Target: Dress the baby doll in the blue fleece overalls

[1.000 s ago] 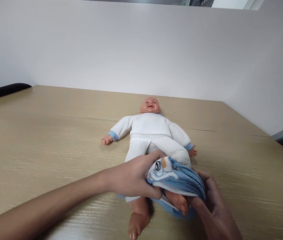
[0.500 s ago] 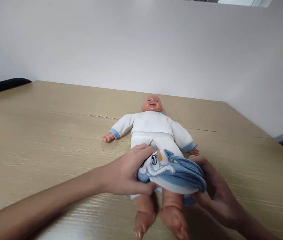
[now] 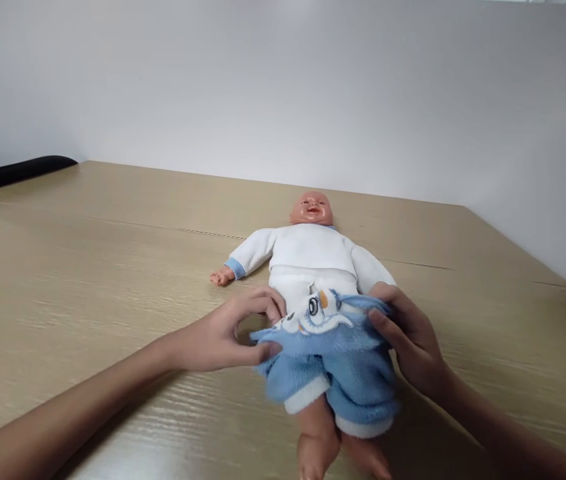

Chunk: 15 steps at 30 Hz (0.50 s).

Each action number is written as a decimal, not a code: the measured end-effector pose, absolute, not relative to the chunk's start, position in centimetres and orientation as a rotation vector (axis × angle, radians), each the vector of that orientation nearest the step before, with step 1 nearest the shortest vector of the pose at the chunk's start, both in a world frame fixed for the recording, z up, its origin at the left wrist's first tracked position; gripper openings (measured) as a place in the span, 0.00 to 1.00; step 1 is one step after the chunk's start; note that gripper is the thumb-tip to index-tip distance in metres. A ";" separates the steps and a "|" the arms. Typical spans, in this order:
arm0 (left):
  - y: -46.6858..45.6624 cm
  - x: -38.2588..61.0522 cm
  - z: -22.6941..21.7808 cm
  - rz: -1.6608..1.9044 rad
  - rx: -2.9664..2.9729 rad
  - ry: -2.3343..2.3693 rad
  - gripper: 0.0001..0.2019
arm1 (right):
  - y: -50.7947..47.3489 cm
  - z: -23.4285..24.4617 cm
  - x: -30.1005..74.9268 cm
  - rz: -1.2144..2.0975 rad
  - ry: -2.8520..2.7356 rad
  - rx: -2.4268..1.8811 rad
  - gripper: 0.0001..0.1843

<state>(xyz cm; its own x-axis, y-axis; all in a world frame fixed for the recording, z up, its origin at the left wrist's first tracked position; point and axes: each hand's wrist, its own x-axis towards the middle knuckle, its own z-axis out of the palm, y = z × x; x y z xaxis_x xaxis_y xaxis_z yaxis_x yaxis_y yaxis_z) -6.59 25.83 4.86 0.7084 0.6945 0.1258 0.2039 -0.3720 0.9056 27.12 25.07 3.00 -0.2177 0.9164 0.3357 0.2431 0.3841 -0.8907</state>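
Observation:
A baby doll [image 3: 313, 247] lies on its back, its head away from me, in a white long-sleeved top with blue cuffs. Blue fleece doll pants [image 3: 357, 380] with white leg hems cover its thighs. An embroidered cartoon face decorates their upper front, which is bunched and partly folded. My left hand [image 3: 233, 330] pinches the left side of the pants between thumb and fingers. At the opposite side, my right hand [image 3: 407, 333] grips the waist edge, some of its fingers hidden by the cloth. Bare doll feet [image 3: 317, 447] stick out below the hems.
The wooden table [image 3: 113, 267] carries the doll and has a seam running across it. Behind it rises a pale wall [image 3: 263, 87]. A black curved object, perhaps a chair back [image 3: 23, 173], stands past the left edge.
The gathered blue cloth has been spread out over the doll's legs, and its pant legs and white hems now show. My hands have moved apart to its two sides.

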 end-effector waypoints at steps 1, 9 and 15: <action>25.9 -6.6 4.5 0.651 1.850 0.707 0.11 | 25.4 2.8 26.8 0.918 -1.646 -1.101 0.15; 26.6 -6.7 2.4 0.664 1.474 0.857 0.18 | 27.3 2.0 27.6 1.090 -1.692 -1.193 0.26; 26.1 -6.9 2.5 0.630 1.454 0.838 0.19 | 26.3 1.4 28.8 1.310 -1.722 -1.110 0.18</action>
